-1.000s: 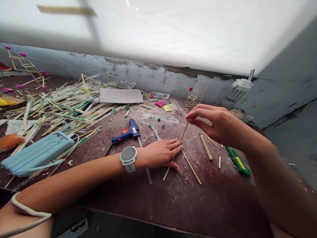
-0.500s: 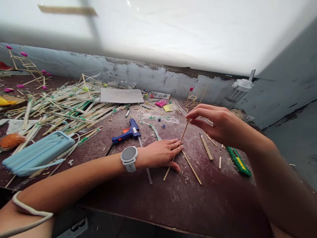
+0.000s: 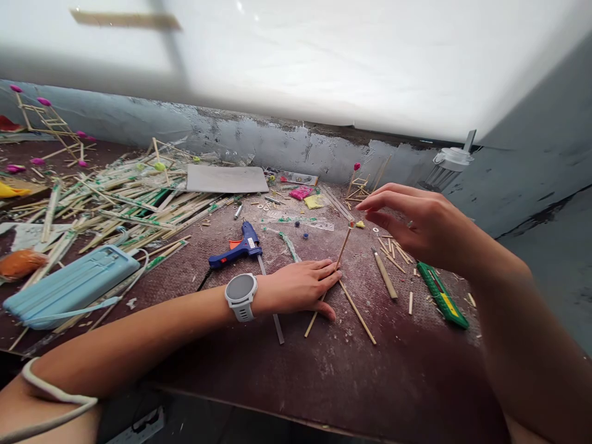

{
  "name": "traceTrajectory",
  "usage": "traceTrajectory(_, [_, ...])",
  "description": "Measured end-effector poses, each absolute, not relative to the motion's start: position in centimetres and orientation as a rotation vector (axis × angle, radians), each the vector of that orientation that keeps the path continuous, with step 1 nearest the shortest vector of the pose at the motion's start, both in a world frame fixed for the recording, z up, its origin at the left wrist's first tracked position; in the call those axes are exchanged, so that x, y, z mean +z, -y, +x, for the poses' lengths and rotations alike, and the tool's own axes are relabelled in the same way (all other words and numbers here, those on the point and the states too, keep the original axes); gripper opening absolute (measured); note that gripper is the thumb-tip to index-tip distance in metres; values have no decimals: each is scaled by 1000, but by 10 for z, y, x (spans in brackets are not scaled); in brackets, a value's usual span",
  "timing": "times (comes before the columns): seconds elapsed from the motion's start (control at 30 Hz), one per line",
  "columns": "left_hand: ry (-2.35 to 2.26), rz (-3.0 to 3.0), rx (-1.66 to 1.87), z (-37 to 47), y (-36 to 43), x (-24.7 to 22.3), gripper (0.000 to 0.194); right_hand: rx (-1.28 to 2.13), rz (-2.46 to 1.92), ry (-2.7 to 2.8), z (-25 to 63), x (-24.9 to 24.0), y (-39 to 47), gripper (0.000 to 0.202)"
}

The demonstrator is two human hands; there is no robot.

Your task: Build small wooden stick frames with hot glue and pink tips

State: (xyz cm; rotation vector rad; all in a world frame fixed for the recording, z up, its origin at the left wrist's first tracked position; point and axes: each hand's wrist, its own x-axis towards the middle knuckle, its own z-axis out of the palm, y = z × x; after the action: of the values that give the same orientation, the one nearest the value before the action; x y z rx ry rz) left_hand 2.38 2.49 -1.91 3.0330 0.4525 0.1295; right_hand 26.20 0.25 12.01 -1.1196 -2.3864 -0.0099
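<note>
My left hand (image 3: 308, 285) lies flat on the dark red tabletop, fingers stretched over the place where thin wooden sticks meet. One stick (image 3: 358, 313) runs from there toward the front right, and another (image 3: 315, 317) shows below my thumb. A third stick (image 3: 343, 248) rises from beside my fingertips, with a small orange-red piece (image 3: 352, 224) at its top end. My right hand (image 3: 402, 216) hovers just right of that end, thumb and fingers apart, holding nothing. A blue glue gun (image 3: 243, 244) with a clear glue stick rests left of my left hand.
A green cutter (image 3: 441, 295) and a wooden-handled tool (image 3: 385, 274) lie at the right. Many sticks (image 3: 134, 197) are heaped at the left behind a light blue case (image 3: 74, 283). A grey board (image 3: 226, 179), small packets and a lidded clear container (image 3: 446, 166) stand farther back.
My right hand has let go of the stick's top end and moved slightly right, uncovering the orange-red piece. My left hand has stayed in place.
</note>
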Motion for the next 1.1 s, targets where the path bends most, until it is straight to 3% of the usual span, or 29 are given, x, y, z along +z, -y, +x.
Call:
traceTrajectory(0.47, [-416, 3057, 197, 24, -28, -26, 89, 7, -1248, 2332, 276, 97, -25, 21])
traceTrajectory(0.57, [-410, 3089, 213, 25, -28, -26, 89, 198, -1278, 2339, 276, 72, -26, 21])
traceTrajectory(0.77, [-382, 3135, 224, 24, -29, -29, 91, 764, -1286, 2040, 264, 14, -10, 49])
traceTrajectory(0.93, [-410, 3120, 167, 25, -29, -26, 90, 834, -1188, 1860, 254, -11, -4, 32])
traceTrajectory(1.1, [-382, 3077, 235, 24, -28, -22, 88, 820, -1110, 1817, 250, -20, -4, 29])
